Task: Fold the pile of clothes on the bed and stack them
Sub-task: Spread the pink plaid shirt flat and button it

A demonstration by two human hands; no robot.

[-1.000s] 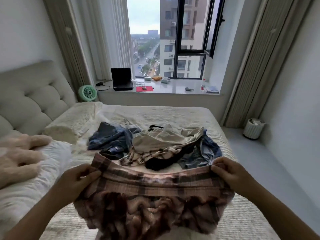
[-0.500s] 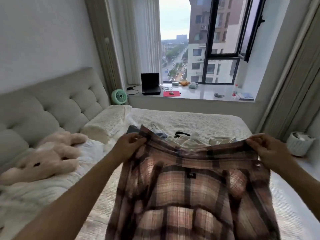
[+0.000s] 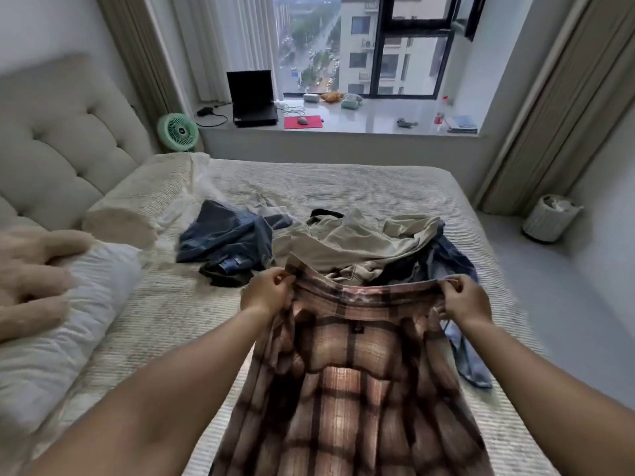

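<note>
Ribbed bedding covers the bed (image 3: 343, 180), which fills the middle of the frame below the window. Half a second ago the plaid garment (image 3: 354, 389) was held high, hiding the pile; now it hangs lower at centre bottom, so spreading it flat for the first fold looks near. The left hand (image 3: 266, 293) pinches its upper edge at one corner and the right hand (image 3: 464, 298) pinches the other, fingers curled on the cloth. Just beyond lies the unfolded pile of clothes (image 3: 343, 242).
</note>
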